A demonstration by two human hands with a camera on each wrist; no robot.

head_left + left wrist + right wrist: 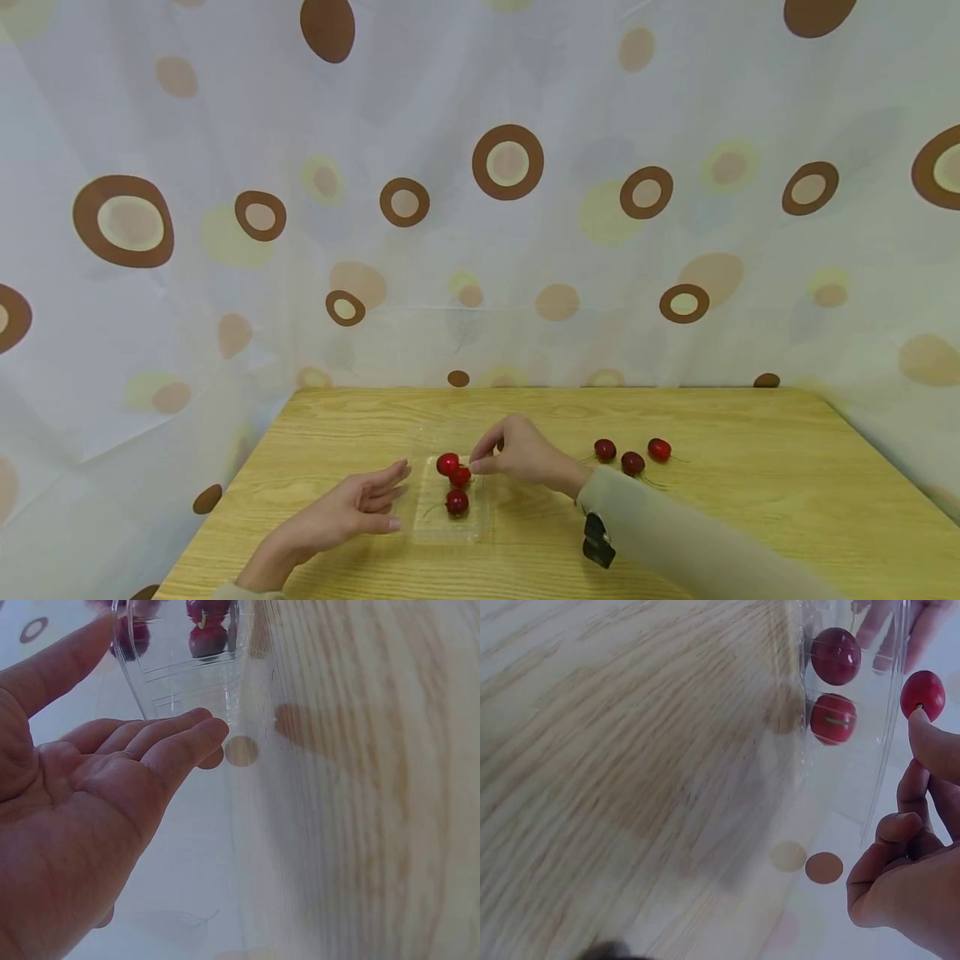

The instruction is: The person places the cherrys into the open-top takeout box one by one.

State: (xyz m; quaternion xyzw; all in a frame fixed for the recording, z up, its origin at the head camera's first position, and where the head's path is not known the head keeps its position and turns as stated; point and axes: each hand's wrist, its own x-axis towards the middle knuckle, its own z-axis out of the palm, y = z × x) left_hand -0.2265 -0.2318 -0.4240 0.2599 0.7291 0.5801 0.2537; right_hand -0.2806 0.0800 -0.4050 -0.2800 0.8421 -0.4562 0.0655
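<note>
- My left hand (352, 510) lies palm-up and relaxed on the wooden table (750, 500), fingers straight, fingertips right at the left wall of the clear plastic tray (450, 529).
- From the left wrist view, my fingers (169, 739) stretch toward that tray's wall (187, 682); they look to be just touching it, and they grip nothing.
- My right hand (521, 457) hovers over the tray's far right corner, fingers curled, thumb and forefinger closing in a pinch.
- The right wrist view shows my fingertip (934, 739) against the top of a cherry (922, 694); whether I truly have its stem pinched, I can't quite tell.
- Three cherries sit in or over the tray: one at the far left (447, 463), one in the middle just beside my right fingertips (460, 477), one nearer me (457, 502).
- Through the clear plastic in the right wrist view I see two more red cherries, an upper one (836, 656) and a lower one (832, 718), lying close together.
- The tray sits between my two hands, in the middle of the table, toward my side.
- Off to the right, beyond my right sleeve (675, 533), three loose cherries (632, 462) lie in a short row on the bare wood, well apart from the tray.
- A black clip-like device (596, 540) hangs at my right wrist.
- A curtain with brown and yellow circles (480, 208) hangs behind the table.
</note>
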